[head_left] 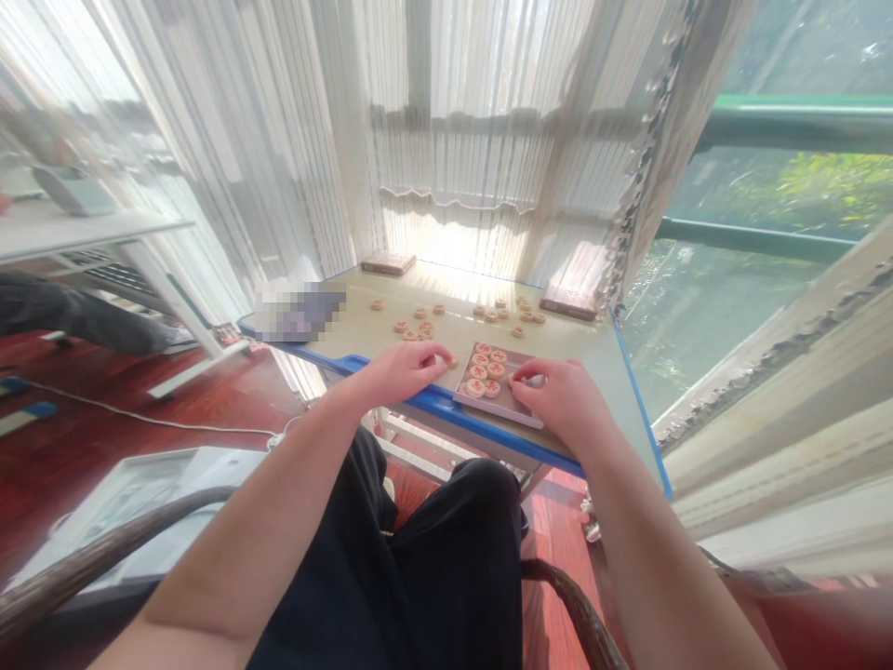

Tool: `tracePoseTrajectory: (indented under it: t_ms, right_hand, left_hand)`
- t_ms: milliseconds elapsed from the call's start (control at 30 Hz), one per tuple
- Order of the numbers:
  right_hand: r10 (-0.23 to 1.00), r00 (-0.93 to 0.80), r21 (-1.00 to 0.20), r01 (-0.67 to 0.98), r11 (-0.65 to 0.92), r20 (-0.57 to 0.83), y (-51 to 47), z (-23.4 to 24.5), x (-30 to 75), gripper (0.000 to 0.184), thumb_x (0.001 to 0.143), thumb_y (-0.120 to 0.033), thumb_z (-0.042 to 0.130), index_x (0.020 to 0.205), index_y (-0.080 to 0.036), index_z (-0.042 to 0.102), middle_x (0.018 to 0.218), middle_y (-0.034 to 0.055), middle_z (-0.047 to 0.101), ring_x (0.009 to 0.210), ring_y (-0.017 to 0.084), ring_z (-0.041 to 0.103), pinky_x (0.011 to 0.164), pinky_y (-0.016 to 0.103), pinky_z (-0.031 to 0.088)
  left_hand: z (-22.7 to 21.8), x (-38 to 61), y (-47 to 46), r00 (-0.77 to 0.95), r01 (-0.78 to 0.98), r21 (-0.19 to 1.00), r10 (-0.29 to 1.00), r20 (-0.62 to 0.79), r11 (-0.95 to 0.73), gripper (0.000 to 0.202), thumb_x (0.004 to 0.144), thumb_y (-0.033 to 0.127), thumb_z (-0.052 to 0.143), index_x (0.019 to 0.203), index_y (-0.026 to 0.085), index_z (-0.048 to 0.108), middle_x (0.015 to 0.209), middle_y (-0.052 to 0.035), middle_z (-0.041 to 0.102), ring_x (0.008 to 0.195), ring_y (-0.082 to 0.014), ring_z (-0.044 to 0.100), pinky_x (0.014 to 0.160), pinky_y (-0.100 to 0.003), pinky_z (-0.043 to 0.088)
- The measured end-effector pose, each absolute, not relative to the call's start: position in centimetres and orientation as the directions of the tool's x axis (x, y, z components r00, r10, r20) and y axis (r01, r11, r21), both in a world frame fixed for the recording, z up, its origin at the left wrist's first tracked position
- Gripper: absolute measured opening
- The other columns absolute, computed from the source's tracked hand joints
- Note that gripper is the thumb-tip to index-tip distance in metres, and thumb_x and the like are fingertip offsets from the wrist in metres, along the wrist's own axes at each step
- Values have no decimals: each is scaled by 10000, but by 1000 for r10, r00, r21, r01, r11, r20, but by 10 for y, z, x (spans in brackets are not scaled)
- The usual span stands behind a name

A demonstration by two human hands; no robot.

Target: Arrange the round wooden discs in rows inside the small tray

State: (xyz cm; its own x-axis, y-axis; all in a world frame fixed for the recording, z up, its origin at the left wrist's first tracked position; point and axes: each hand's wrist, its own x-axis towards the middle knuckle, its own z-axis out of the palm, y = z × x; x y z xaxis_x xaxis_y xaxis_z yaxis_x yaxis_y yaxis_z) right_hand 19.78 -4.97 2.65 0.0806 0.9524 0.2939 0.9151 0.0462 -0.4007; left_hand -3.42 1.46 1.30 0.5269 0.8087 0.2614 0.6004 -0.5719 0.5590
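Observation:
An open shallow box point(520, 413) lies at the table's near edge, with several round wooden Chinese chess pieces point(494, 369) in rows in its left part. My right hand point(562, 395) reaches over the box's right side. Its fingers are pinched on a chess piece point(512, 380), mostly hidden, beside the rows. Just left of the box, my left hand point(411, 369) has its fingertips closed at another chess piece point(453, 362) on the tabletop. Loose pieces with red marks lie farther back, in a left group point(419, 329) and a right group point(503, 311).
The pale table point(600, 372) has a blue rim. Two brown flat boxes point(388, 263) point(568, 300) lie at its far corners, and a blurred dark item point(299, 312) at its left. Sheer curtains point(460, 121) hang behind. A white desk point(90, 231) and another person's leg point(76, 312) are at left.

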Motion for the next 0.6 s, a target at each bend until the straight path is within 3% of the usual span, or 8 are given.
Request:
tracePoseTrajectory:
  t_ms: [100, 200, 400, 600]
  right_hand:
    - [934, 24, -383, 916, 123, 358, -51, 27, 196, 125, 727, -312, 594, 762, -270, 707, 755, 24, 710, 884, 255, 539, 756, 349, 430]
    - [900, -76, -390, 883, 261, 430, -53, 27, 193, 124, 746, -318, 597, 784, -259, 700, 802, 13, 714, 852, 231, 542, 772, 346, 439]
    - [817, -190, -391, 804, 448, 545, -54, 23, 190, 94, 753, -296, 628, 796, -244, 694, 820, 7, 711, 804, 190, 554, 782, 319, 462]
    - [789, -249, -329, 808, 489, 562, -49, 19, 191, 78, 750, -261, 626, 756, -246, 702, 881, 0, 715, 845, 189, 559, 853, 338, 448]
  left_hand:
    - [11, -39, 22, 409, 536, 711, 877, 253, -455, 290, 834, 383, 478, 941, 180, 655, 588, 23, 551, 562, -115, 506, 564, -235, 383]
    - [8, -42, 20, 400, 397, 827, 886, 234, -398, 324, 832, 428, 500, 974, 169, 632, 571, 31, 521, 538, -96, 472, 529, -218, 360]
    - [13, -43, 12, 476, 349, 847, 854, 208, -401, 346, 819, 451, 527, 966, 164, 651, 588, 29, 503, 540, -82, 436, 511, -209, 331]
    - [14, -47, 13, 490, 292, 871, 844, 217, -394, 355, 816, 445, 534, 978, 149, 647, 584, 30, 493, 550, -83, 440, 531, -212, 339]
